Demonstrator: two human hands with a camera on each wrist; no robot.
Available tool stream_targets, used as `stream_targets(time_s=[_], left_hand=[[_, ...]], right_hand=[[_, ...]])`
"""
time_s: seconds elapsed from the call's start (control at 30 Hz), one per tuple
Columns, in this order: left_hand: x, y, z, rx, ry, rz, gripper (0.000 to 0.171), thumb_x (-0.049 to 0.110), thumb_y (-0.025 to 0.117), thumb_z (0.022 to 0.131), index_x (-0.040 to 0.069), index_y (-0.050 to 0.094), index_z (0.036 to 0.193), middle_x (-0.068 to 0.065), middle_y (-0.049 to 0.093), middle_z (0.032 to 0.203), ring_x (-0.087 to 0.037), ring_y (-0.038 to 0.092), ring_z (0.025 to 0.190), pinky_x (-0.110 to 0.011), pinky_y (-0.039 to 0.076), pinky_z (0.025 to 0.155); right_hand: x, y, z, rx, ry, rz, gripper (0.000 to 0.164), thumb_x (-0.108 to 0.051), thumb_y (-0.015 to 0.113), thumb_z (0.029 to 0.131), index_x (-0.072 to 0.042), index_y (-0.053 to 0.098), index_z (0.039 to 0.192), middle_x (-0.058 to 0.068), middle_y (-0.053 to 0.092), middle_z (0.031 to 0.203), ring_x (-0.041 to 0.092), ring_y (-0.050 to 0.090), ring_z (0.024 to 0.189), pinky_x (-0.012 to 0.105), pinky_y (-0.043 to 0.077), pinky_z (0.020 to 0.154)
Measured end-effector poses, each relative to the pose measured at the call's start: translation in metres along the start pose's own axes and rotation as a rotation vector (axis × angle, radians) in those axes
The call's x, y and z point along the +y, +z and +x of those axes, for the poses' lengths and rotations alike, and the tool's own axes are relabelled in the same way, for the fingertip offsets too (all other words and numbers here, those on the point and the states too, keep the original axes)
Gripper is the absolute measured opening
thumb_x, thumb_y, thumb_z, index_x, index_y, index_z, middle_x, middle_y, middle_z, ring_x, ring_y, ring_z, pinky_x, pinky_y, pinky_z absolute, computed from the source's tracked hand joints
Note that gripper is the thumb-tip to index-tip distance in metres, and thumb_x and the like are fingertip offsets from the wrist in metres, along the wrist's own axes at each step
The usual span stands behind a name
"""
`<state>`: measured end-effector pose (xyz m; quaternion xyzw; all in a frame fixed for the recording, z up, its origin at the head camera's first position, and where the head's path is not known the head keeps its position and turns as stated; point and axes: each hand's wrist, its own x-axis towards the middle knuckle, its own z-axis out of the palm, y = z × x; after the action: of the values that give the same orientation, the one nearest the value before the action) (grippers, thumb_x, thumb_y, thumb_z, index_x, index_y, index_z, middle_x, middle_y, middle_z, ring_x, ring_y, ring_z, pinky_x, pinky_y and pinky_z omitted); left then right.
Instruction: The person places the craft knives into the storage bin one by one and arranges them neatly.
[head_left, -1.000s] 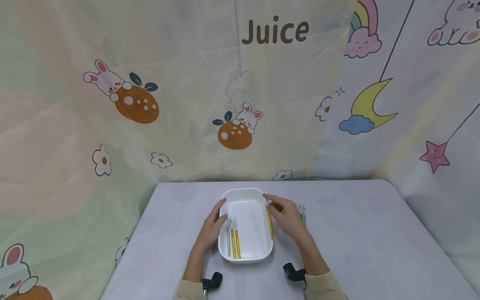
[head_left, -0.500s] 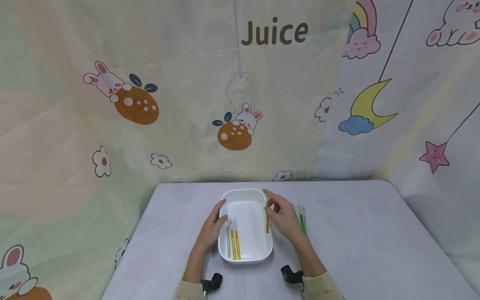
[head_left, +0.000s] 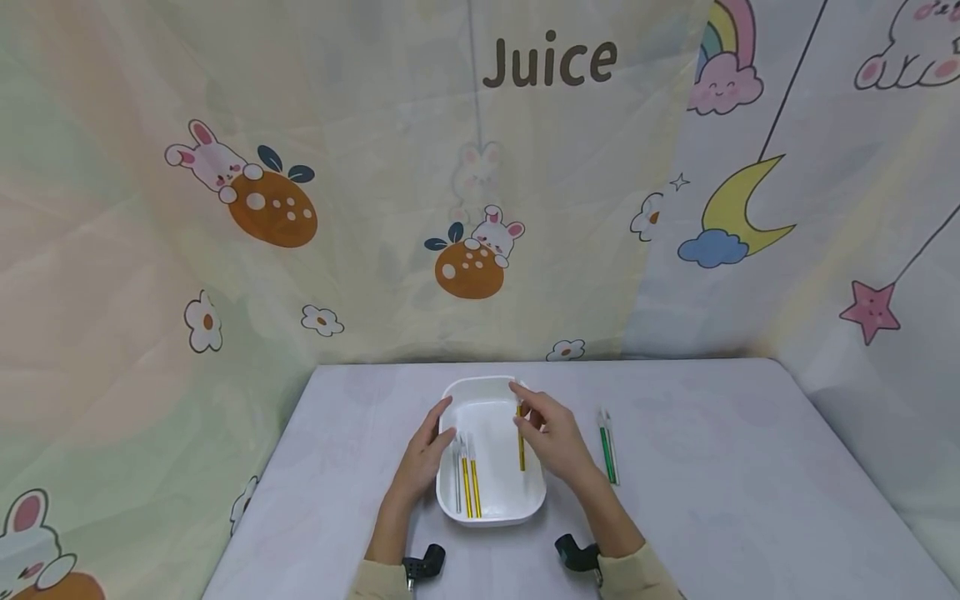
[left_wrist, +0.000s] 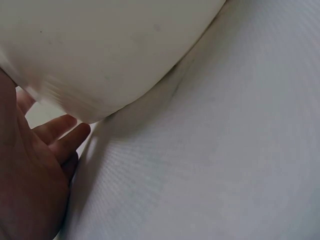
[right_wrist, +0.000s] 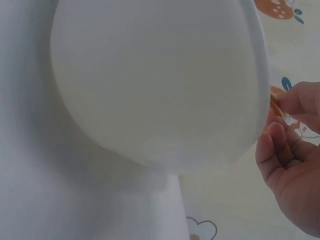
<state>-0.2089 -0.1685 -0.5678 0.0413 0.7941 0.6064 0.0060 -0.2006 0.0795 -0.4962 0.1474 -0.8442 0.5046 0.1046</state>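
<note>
Pen [head_left: 522, 454], likely light, stiff and slick, best held by its barrel: the right hand [head_left: 558, 437] pinches its far part near the right edge of the tray [head_left: 491, 523]; the left hand [head_left: 422, 456] grips the left edge.

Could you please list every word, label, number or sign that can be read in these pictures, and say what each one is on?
"Juice": dark lettering on the patterned backdrop behind the table.
No other text is readable.
Any print on the gold stick in the right hand, or on the slim sticks in the white tray, is too small to tell.
</note>
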Motion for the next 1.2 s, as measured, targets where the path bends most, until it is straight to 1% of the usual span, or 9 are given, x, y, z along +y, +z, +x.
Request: stream_targets(time_s=[0.2,0.4,0.63,0.9,1.1,1.2], left_hand=[[0.002,0.0,0.0,-0.002,-0.01,0.0,0.054,0.022,0.051,0.109,0.036,0.038,0.16,0.001,0.023,0.174,-0.024,0.015,0.163,-0.052,0.014,0.131],[0.0,0.0,0.0,-0.004,0.006,-0.02,0.054,0.021,0.052,0.109,0.033,0.04,0.159,-0.001,0.023,0.174,-0.025,0.013,0.163,-0.053,0.012,0.132],[-0.002,0.0,0.0,0.002,0.002,-0.01,0.053,0.023,0.052,0.109,0.037,0.04,0.158,0.0,0.024,0.174,-0.025,0.014,0.163,-0.053,0.013,0.131],[-0.001,0.001,0.0,0.009,-0.006,0.006,0.053,0.025,0.052,0.108,0.038,0.041,0.158,-0.001,0.023,0.174,-0.025,0.014,0.163,-0.053,0.014,0.131],[0.0,0.001,0.0,0.014,-0.013,0.02,0.053,0.026,0.052,0.108,0.038,0.04,0.158,0.001,0.025,0.173,-0.026,0.016,0.163,-0.053,0.016,0.13],[0.001,0.001,0.0,0.015,-0.014,0.026,0.053,0.025,0.052,0.108,0.037,0.04,0.159,-0.001,0.024,0.174,-0.027,0.016,0.162,-0.055,0.016,0.13]], right_hand=[[-0.005,0.006,-0.001,-0.038,-0.012,0.019,0.054,-0.003,0.073,0.095,-0.016,0.062,0.146,-0.002,0.063,0.096,0.012,0.054,0.077,0.018,0.05,0.06],[-0.009,0.014,-0.003,-0.095,-0.004,0.003,0.056,-0.004,0.073,0.095,-0.018,0.06,0.148,-0.004,0.062,0.096,0.011,0.054,0.078,0.018,0.049,0.061],[-0.01,0.02,-0.004,-0.118,-0.021,-0.004,0.056,-0.004,0.073,0.095,-0.017,0.06,0.148,-0.006,0.062,0.093,0.01,0.053,0.077,0.018,0.048,0.061],[-0.012,0.025,-0.006,-0.131,-0.006,-0.051,0.055,-0.003,0.073,0.095,-0.012,0.06,0.147,-0.005,0.062,0.092,0.009,0.052,0.075,0.018,0.049,0.061],[-0.015,0.031,-0.008,-0.16,0.004,-0.101,0.054,-0.003,0.073,0.095,-0.011,0.06,0.147,-0.005,0.062,0.091,0.008,0.052,0.074,0.018,0.05,0.06],[-0.016,0.034,-0.008,-0.174,0.016,-0.116,0.054,-0.003,0.073,0.094,-0.011,0.06,0.146,-0.004,0.062,0.091,0.007,0.052,0.074,0.017,0.05,0.06]])
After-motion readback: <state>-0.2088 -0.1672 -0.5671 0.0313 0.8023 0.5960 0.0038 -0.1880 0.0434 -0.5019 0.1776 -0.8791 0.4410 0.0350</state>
